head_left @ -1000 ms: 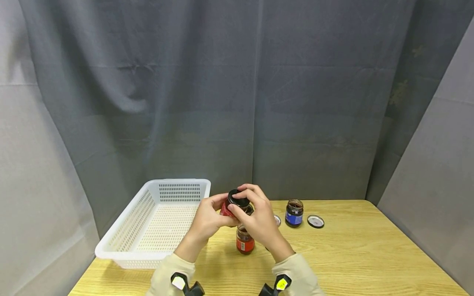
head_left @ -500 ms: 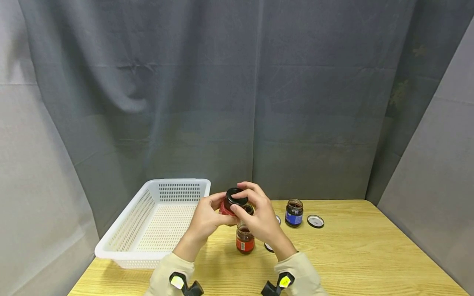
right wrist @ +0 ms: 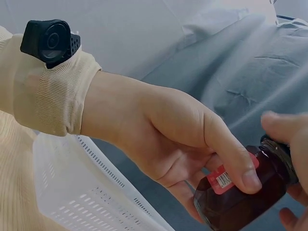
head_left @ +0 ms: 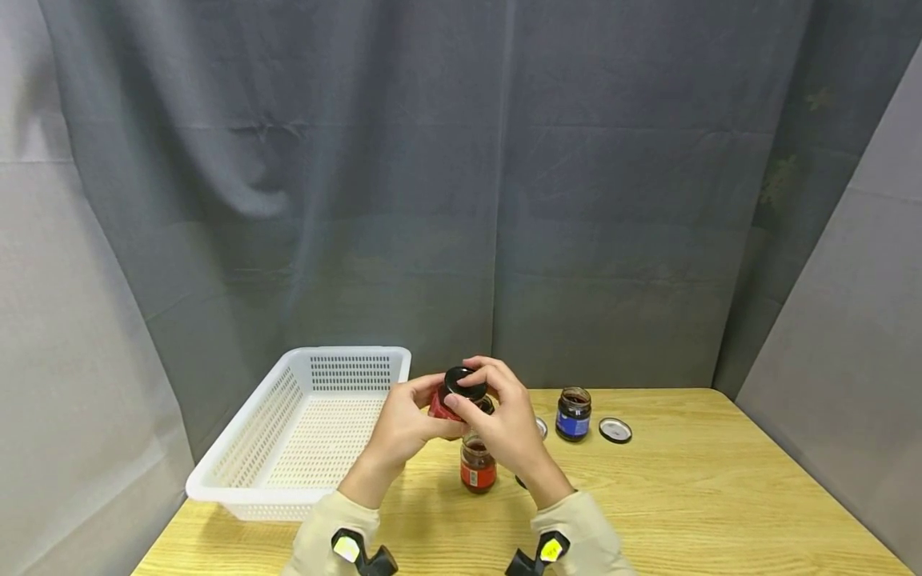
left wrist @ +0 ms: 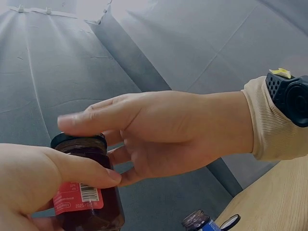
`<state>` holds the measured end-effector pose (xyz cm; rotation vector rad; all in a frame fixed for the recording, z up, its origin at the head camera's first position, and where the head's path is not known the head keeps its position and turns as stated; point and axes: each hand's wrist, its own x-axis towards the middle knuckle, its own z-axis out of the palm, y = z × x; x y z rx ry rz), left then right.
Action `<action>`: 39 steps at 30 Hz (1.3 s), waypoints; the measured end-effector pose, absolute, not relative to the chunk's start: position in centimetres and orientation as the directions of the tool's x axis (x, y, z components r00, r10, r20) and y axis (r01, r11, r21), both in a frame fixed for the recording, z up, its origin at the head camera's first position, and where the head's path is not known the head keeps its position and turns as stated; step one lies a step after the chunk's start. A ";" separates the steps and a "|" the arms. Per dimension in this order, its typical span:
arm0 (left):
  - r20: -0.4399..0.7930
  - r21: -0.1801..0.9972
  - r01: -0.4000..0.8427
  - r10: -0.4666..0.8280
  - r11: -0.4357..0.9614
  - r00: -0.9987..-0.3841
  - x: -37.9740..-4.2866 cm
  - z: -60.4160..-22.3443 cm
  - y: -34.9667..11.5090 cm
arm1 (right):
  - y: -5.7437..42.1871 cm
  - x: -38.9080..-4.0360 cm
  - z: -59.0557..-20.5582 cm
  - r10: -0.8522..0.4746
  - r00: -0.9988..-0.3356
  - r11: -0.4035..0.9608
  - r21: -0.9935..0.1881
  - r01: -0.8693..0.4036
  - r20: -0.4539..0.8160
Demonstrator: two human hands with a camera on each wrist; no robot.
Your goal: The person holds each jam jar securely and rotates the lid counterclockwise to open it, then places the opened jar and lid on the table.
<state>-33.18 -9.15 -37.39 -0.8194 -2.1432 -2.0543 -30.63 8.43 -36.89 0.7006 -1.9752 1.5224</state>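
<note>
My left hand [head_left: 400, 426] grips a glass jar [left wrist: 91, 217] of dark red contents by its body, thumb across the red barcode label [right wrist: 224, 180]. Held up above the table, the jar wears a black lid [head_left: 457, 379]. Over that lid lies my right hand [head_left: 506, 416], its fingers and thumb curled about the lid's edge. In the left wrist view the right hand [left wrist: 168, 127] comes in from the right. Below the hands an uncovered jar with a red label [head_left: 478, 475] stands on the table, and another jar behind it is mostly hidden by my fingers.
A white perforated basket [head_left: 238, 498] stands at the left of the wooden table [head_left: 691, 488]. To the right stands an uncovered jar with a blue label [head_left: 573, 424], with an upturned lid [head_left: 615, 430] beside it. Another lid [head_left: 540, 427] shows partly behind my right hand. Grey curtains enclose the back.
Both hands stay at the same spot with the jar, shifting only slightly. My right fingers remain on the black lid with small movements. Things on the table have not moved.
</note>
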 end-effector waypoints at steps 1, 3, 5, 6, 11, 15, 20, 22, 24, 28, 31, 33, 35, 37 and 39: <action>0.399 0.910 0.414 0.334 -0.028 -0.854 -33.2 -37.4 -9.1 | 8.5 -30.6 -36.9 -0.067 -0.717 0.228 -0.689 -0.688 0.694; 0.401 0.907 0.420 0.339 -0.018 -0.851 -33.2 -37.4 -9.2 | 8.5 -30.7 -36.8 -0.065 -0.711 0.223 -0.684 -0.694 0.700; 0.402 0.905 0.426 0.335 -0.004 -0.852 -33.2 -37.4 -9.2 | 8.7 -30.7 -36.8 -0.082 -0.705 0.216 -0.678 -0.703 0.704; 0.402 0.904 0.427 0.331 0.002 -0.854 -33.2 -37.3 -9.3 | 8.7 -30.6 -36.8 -0.093 -0.703 0.214 -0.676 -0.705 0.705; 0.402 0.903 0.430 0.324 0.018 -0.857 -33.2 -37.3 -9.4 | 8.9 -30.5 -36.7 -0.130 -0.706 0.220 -0.675 -0.705 0.696; 0.403 0.903 0.429 0.331 0.007 -0.853 -33.1 -37.3 -9.4 | 9.0 -30.4 -36.6 -0.152 -0.703 0.226 -0.668 -0.709 0.695; 0.406 0.903 0.430 0.332 0.000 -0.851 -33.1 -37.3 -9.3 | 9.0 -30.5 -36.6 -0.164 -0.689 0.242 -0.648 -0.722 0.706; 0.402 0.904 0.427 0.335 0.000 -0.852 -33.1 -37.4 -9.3 | 8.9 -30.5 -36.7 -0.149 -0.691 0.259 -0.647 -0.717 0.707; 0.401 0.905 0.426 0.340 -0.003 -0.850 -33.1 -37.4 -9.3 | 8.8 -30.5 -36.6 -0.126 -0.695 0.275 -0.649 -0.710 0.708; 0.406 0.902 0.432 0.347 -0.001 -0.846 -33.1 -37.4 -9.3 | 8.7 -30.6 -36.5 -0.093 -0.696 0.293 -0.648 -0.703 0.712; 0.409 0.899 0.437 0.341 0.009 -0.847 -33.1 -37.4 -9.3 | 8.9 -30.5 -36.4 -0.104 -0.688 0.291 -0.639 -0.712 0.718; 0.406 0.900 0.435 0.333 0.014 -0.851 -33.1 -37.3 -9.3 | 9.0 -30.5 -36.4 -0.121 -0.686 0.282 -0.638 -0.717 0.717; 0.401 0.903 0.429 0.326 0.015 -0.856 -33.1 -37.3 -9.3 | 9.0 -30.4 -36.4 -0.138 -0.688 0.263 -0.643 -0.719 0.712; 0.398 0.905 0.425 0.322 0.015 -0.859 -33.1 -37.3 -9.3 | 9.0 -30.4 -36.5 -0.146 -0.694 0.247 -0.653 -0.716 0.706; 0.395 0.907 0.420 0.320 0.011 -0.861 -33.1 -37.3 -9.3 | 8.9 -30.3 -36.5 -0.145 -0.700 0.244 -0.660 -0.710 0.699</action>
